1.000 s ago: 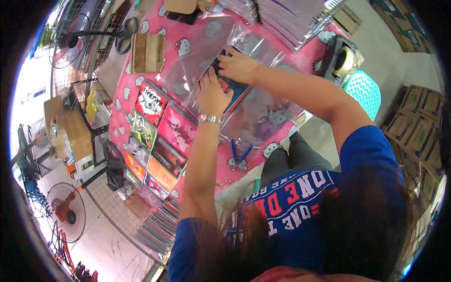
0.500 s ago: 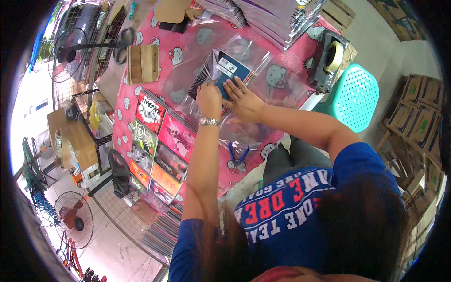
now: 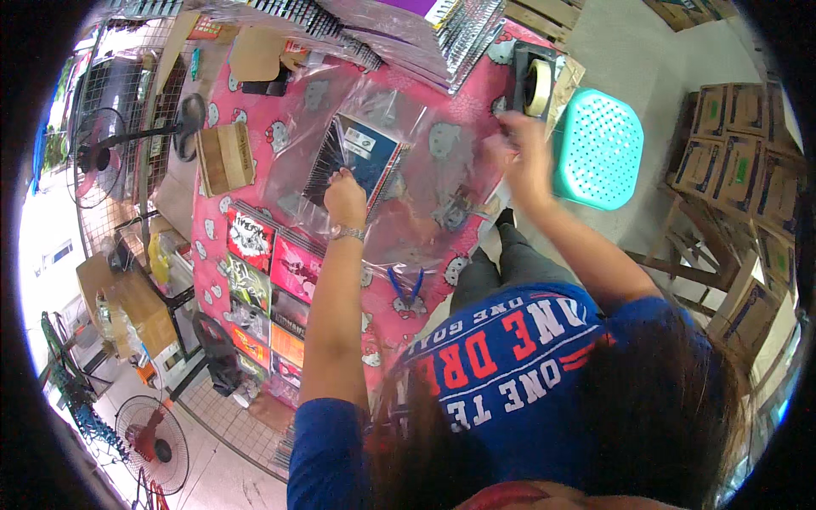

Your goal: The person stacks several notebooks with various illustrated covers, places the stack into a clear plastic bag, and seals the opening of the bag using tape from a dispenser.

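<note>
A dark blue spiral notebook (image 3: 364, 157) lies tilted on top of other notebooks, on a sheet of clear plastic (image 3: 293, 140) spread over the table. My left hand (image 3: 346, 201) rests on its near edge with the fingers curled down against it; the plastic there is hard to make out. My right hand (image 3: 529, 157) is raised off to the right, just short of a black tape dispenser (image 3: 517, 81) that carries a roll of pale tape (image 3: 537, 87). Motion smears its fingers. Blue-handled pliers (image 3: 407, 287) lie near the table's front edge.
Several colourful notebooks (image 3: 295, 263) lie in rows at the left on the pink tablecloth (image 3: 255, 183). Tall stacks of spiral notebooks (image 3: 408, 38) stand at the back. A turquoise stool (image 3: 599, 149) is beside the table, with cartons (image 3: 731, 140) beyond. Wooden boards (image 3: 225, 159) sit at the left edge.
My right hand has left the notebook and swung right, up to the tape dispenser. The left hand stays on the notebook. The whole view has shifted, so the table sits further left.
</note>
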The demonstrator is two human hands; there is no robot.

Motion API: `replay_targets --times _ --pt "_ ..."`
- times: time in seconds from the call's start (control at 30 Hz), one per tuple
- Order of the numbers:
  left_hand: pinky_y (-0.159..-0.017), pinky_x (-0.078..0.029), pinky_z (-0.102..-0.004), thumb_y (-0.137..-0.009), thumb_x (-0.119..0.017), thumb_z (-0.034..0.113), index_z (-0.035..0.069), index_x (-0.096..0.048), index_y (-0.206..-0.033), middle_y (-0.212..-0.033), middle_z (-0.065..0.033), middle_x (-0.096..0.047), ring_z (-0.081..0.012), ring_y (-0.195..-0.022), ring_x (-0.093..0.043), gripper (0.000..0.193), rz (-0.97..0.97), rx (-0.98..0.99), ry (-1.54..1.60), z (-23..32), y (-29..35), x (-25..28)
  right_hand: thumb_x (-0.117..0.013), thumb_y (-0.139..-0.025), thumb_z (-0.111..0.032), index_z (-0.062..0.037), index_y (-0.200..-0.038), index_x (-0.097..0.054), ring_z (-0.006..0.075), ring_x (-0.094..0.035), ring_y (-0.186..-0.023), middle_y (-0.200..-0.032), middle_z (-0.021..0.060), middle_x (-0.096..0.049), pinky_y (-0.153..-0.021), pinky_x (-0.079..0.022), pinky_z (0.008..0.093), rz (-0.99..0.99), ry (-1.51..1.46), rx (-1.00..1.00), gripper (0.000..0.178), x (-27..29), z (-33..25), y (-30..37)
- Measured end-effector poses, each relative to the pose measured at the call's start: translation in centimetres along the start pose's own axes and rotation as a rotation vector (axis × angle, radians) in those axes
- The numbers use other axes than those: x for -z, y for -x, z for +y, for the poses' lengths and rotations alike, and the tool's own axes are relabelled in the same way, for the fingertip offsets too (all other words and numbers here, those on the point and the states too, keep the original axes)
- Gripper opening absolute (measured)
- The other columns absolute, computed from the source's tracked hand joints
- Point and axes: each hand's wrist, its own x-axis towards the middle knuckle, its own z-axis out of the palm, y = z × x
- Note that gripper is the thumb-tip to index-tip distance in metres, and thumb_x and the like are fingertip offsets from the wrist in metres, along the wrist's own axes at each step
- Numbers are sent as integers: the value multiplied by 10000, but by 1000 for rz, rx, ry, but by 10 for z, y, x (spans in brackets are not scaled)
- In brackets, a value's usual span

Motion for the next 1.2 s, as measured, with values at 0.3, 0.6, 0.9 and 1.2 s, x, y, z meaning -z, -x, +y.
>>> replay_targets --times 0.3,0.6,0.9,1.2 --pt "-1082 -320 -405 -809 -580 515 -207 -376 -1269 -1281 -375 -442 -433 -1258 -415 880 6 4 77 24 14 7 -598 -914 -167 -26 -896 -606 123 -518 -729 -803 16 -525 -748 -481 269 106 -781 -912 142 36 48 16" --pt "-1116 -236 -466 -732 -703 418 -168 -286 -1342 -1374 -374 -330 -469 -1319 -302 943 53 -22 182 13 27 -14 -497 -931 -55 -86 -834 -513 75 -433 -591 -732 -26 -466 -477 -327 201 -664 -1336 -1244 103 -22 46 47" --pt "-1109 -268 -435 -694 -752 334 -111 -439 -1287 -1360 -319 -395 -407 -1318 -341 804 311 -2 418 20 39 -32 -688 -760 -299 -70 -773 -660 230 -636 -719 -720 74 -661 -633 -476 381 -1685 429 721 231 -241 -90 -80" --pt "-1101 -283 -411 -746 -718 441 -22 -371 -1361 -1396 -288 -368 -414 -1336 -304 844 294 12 619 11 48 -29 -756 -672 -315 -51 -803 -663 275 -647 -759 -722 89 -660 -658 -500 416 -1642 621 630 309 -245 -92 -75"
